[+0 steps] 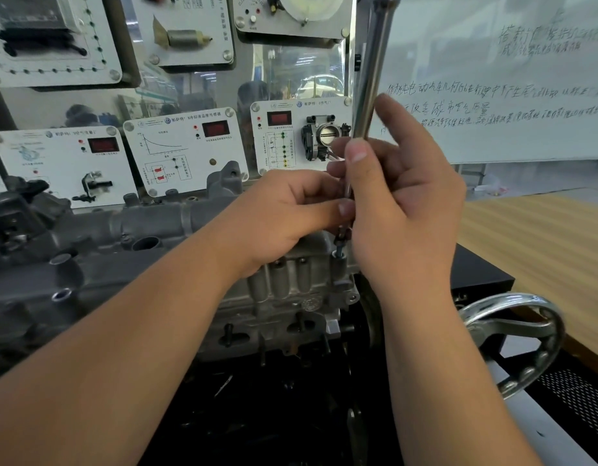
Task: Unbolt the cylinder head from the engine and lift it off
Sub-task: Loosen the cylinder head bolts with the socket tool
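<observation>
Whiteboard [512,79] with handwriting upper right, wall of sensor training panels [186,149] behind the engine [89,264], wooden bench [539,250] at right. Engine sits on a black stand – chrome handwheel [512,341] at its right end. Cylinder head [291,284] is on the engine, centre frame, just below both hands. Long chrome tool bar [371,68] stands nearly upright over the head's right end. Right hand [402,203] holds the bar's lower part, thumb pressed on it, fingers loosely round it. Left hand [284,213] pinches the thin shaft just below – tip meets a dark bolt [340,250] on the head's corner boss
</observation>
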`<action>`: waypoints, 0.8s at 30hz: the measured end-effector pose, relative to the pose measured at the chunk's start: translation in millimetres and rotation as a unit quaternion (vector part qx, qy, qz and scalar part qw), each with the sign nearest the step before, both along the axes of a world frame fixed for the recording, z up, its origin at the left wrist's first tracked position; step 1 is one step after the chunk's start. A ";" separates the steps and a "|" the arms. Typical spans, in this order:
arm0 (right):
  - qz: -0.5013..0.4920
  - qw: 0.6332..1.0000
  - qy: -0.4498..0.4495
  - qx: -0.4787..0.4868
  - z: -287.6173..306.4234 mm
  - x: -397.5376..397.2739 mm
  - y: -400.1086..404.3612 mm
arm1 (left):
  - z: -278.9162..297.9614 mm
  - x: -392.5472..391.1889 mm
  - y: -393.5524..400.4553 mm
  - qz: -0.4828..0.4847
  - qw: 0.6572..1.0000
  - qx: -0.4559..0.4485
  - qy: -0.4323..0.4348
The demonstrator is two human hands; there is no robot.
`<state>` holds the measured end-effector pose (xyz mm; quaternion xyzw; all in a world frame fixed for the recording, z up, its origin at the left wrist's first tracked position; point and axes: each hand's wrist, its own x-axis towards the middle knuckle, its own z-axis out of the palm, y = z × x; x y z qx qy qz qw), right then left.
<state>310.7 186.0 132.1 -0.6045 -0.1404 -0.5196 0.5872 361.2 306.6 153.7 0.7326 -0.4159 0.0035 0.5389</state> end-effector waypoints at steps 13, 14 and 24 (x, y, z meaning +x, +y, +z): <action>-0.060 0.998 -0.018 -0.021 -1.0 -1.1 2.9 | -0.1 0.7 0.6 0.020 1.000 -0.001 -0.016; -0.051 0.998 -0.016 -0.018 -1.5 -0.9 2.5 | 0.2 -0.3 1.4 0.006 1.000 -0.003 -0.004; -0.032 0.999 0.004 -0.038 1.7 -1.2 -0.7 | 1.7 -0.9 -1.9 0.050 0.998 0.010 -0.035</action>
